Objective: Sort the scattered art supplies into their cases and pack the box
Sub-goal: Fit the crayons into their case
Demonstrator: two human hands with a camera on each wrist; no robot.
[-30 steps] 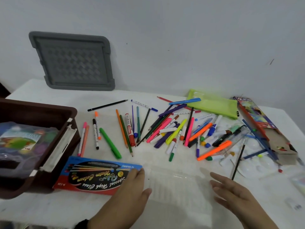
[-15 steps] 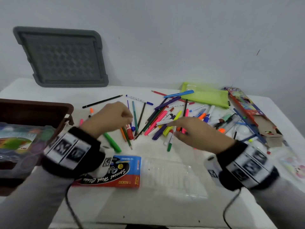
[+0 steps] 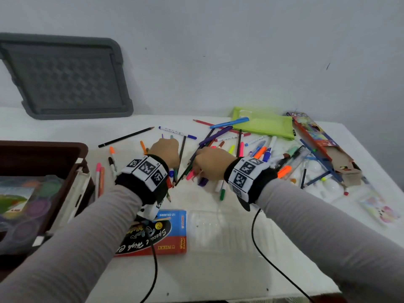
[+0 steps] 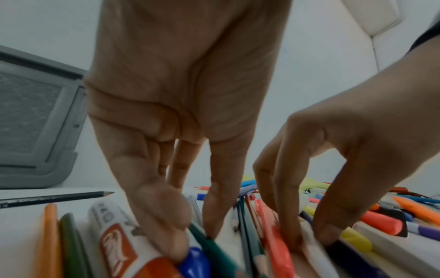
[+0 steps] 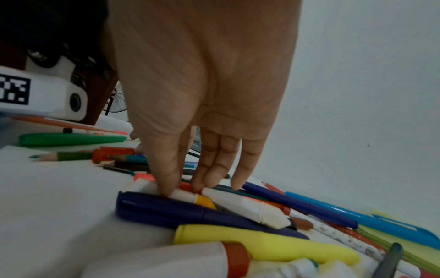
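Note:
Loose pens, markers and pencils [image 3: 220,145] lie in a heap mid-table. My left hand [image 3: 171,142] reaches into the heap's left side. Its thumb [image 4: 166,240] and forefinger come down on either side of a teal pencil [image 4: 219,250] and pinch it, next to a blue-capped pen [image 4: 194,263]. My right hand [image 3: 196,157] is close beside it; thumb and fingers [image 5: 183,191] pinch a white marker [image 5: 185,196] lying on a dark blue pen [image 5: 166,210]. A blue-and-red pen box [image 3: 166,235] and its clear plastic tray [image 3: 227,228] lie nearer me.
A brown box [image 3: 43,147] holding a paint set [image 3: 26,200] stands at the left edge. A grey lid [image 3: 65,77] leans on the wall. A green pouch [image 3: 264,124] and an open pencil carton [image 3: 317,136] lie at back right. Wrist cables trail over the front edge.
Both hands have moved from beside the clear tray forward into the heap. They have come down together, and their fingertips now close on pens.

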